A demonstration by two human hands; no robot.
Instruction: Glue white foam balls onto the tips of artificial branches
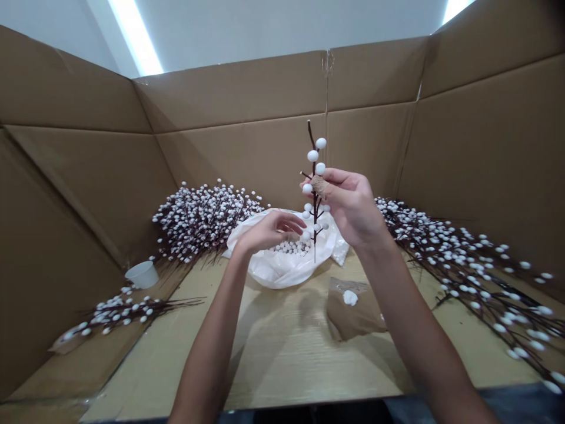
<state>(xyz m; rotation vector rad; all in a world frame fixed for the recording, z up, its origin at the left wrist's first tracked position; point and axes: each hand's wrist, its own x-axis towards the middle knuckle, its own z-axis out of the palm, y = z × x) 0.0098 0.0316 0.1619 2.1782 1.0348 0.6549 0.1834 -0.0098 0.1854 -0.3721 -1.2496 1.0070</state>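
My right hand pinches an artificial berry branch, a brown stem with white round berries, held upright. A tan wrap covers the thumb tip. At least two twig tips on the branch are bare. My left hand hovers to the left of the stem's lower part, its fingers loosely curved and the thumb apart from them. Its fingertips are close to a low white berry; whether they touch it is unclear. Beneath both hands lies an open white plastic bag with many loose white berries inside.
Bundles of white-berry branches lie at the back left and along the right. A smaller bunch is at the left, by a white plastic cup. A brown sheet with a white blob lies in front. Cardboard walls surround the table.
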